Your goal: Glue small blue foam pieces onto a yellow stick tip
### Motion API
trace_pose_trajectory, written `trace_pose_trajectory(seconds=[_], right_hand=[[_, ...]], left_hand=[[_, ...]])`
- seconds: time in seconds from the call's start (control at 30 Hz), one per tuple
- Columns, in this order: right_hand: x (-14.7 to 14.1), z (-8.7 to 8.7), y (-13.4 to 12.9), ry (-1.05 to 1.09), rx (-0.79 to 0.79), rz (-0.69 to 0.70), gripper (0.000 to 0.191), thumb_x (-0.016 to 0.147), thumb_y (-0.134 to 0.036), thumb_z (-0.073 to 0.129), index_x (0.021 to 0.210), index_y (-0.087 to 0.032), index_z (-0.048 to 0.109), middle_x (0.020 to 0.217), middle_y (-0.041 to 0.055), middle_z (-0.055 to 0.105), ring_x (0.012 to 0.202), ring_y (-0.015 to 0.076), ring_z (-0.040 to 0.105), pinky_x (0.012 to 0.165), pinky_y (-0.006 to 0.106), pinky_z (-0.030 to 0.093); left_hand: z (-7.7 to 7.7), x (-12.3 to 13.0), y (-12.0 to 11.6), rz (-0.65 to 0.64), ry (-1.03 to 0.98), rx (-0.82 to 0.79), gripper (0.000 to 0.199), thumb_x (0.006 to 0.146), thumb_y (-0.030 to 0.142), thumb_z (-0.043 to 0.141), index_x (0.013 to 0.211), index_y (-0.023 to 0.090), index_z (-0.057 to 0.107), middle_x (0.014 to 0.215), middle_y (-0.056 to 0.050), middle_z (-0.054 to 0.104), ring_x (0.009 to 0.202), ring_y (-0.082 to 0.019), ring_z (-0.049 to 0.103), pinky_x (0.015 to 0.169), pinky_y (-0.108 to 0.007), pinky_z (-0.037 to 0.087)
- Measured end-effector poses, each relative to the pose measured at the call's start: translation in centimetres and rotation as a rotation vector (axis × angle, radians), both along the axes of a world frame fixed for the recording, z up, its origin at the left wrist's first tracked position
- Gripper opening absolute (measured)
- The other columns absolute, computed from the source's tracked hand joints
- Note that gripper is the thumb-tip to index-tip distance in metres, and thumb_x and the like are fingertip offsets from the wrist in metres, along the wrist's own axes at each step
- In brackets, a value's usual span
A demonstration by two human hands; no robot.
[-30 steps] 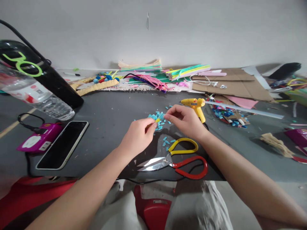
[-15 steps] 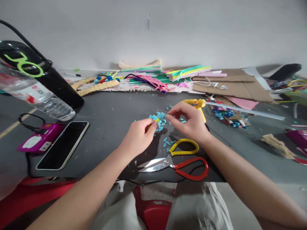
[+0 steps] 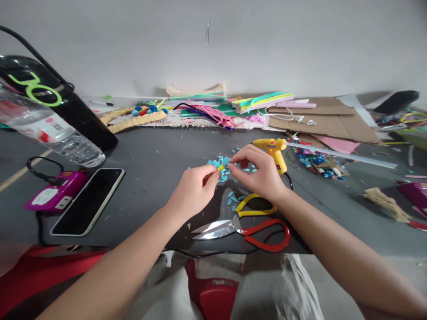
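Yellow-and-blue piece (image 3: pixel 221 168): located at the centre of the frame, pinched between thumb and forefinger of the left hand (image 3: pixel 195 190). The right hand (image 3: pixel 258 171) sits at its blue end, fingers curled, thumb and fingertip close together — whether they grip it cannot be told. Blue clippings (image 3: pixel 231 195) lie around and below. Scissors (image 3: pixel 235 223), 2 blades slightly parted, lie at lower centre; a yellow glue gun (image 3: pixel 276 154) lies right of centre — a phone (image 3: pixel 88 202) at left.
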State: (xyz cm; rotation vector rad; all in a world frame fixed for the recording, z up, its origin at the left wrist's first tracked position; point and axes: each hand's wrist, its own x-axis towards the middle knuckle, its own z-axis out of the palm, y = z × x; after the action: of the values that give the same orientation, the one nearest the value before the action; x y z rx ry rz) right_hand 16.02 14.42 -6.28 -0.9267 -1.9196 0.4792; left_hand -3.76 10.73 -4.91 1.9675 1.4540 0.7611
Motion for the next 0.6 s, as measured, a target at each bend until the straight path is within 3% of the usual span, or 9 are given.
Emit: trace_pose_trajectory(seconds=[0.6], right_hand=[[0.09, 0.01, -0.03, -0.001, -0.017, 0.012, 0.006, 0.088, -0.027, 0.068, 0.091, -0.022, 0.069, 0.087, 0.0043, 0.065, 0.072, 0.0162, 0.057, 0.066, 0.033, 0.049]], left_hand=[[-0.06, -0.05, -0.03, 0.007, -0.005, -0.005, 0.037, 0.097, 0.036, 0.048, 0.065, 0.02, 0.041, 0.057, 0.005, 0.034, 0.053, -0.011, 0.031, 0.053, -0.027, 0.023]])
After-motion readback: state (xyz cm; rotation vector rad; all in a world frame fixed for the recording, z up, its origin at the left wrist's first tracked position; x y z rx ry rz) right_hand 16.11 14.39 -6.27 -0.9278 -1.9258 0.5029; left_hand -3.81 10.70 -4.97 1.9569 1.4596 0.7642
